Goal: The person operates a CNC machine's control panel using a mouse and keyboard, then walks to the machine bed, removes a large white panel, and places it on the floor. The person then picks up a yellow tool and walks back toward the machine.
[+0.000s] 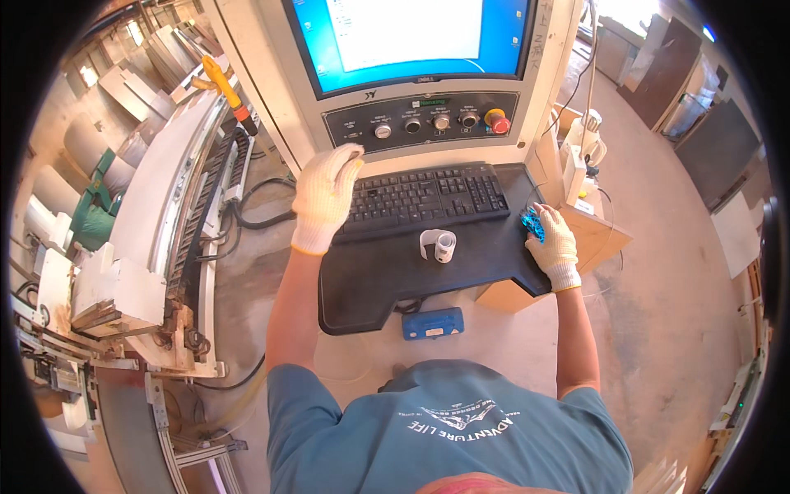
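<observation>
White knit gloves with yellow cuffs cover both hands. My left hand [325, 198] is raised by the left end of a black keyboard [420, 198], its fingers curled in and nothing visible in them. At the right of the black shelf [387, 280], my right hand [553, 245] rests closed over a black-and-blue computer mouse [532, 224], which it partly hides. A partly unrolled roll of white labels [443, 247] stands on the shelf in front of the keyboard. Above the keyboard sits a control panel [424, 119] with several round buttons and a red emergency stop button [498, 122].
A lit monitor [411, 41] tops the cabinet. Below the shelf lies a blue box-like object [433, 323]. A machine bed [156, 181] with cable chain runs along the left, near a yellow-and-black handheld control [226, 90]. Dark boards [724, 156] lean at the right.
</observation>
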Demonstrator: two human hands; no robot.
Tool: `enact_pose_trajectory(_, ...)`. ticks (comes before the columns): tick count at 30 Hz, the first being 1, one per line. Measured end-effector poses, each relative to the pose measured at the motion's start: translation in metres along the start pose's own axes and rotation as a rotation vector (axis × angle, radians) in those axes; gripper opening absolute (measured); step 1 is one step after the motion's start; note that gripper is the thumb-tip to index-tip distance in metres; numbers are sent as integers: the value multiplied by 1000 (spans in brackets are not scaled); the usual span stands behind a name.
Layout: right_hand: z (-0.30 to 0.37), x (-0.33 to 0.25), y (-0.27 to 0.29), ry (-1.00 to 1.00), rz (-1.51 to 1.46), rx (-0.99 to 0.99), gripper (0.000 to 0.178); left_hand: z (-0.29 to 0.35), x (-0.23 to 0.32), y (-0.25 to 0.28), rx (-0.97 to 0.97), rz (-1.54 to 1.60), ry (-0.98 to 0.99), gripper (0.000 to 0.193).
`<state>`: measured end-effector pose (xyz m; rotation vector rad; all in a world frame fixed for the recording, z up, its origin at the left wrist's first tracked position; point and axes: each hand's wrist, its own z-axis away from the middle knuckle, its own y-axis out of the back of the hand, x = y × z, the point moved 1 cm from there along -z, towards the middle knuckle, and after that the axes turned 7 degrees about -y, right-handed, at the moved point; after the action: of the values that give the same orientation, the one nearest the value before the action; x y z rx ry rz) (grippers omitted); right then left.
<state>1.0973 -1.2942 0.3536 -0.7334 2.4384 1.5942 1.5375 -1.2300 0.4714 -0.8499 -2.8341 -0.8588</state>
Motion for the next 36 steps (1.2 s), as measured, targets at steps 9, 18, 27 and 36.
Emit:
enact_pose_trajectory(9,0,5,3,-35,-69,-34,67,1,-26,-52,73,-230,187,30)
enact_pose_trajectory(18,0,6,1,-26,-102,23,65,24,-30,-54,310,472,720,18)
enact_pose_trajectory(27,1,11,0,-37,-125,14,64,38,-38,-43,-8,182,684,25)
enact_pose_trajectory(36,1,8,2,-16,-121,43,64,41,-34,-37,191,942,968,27)
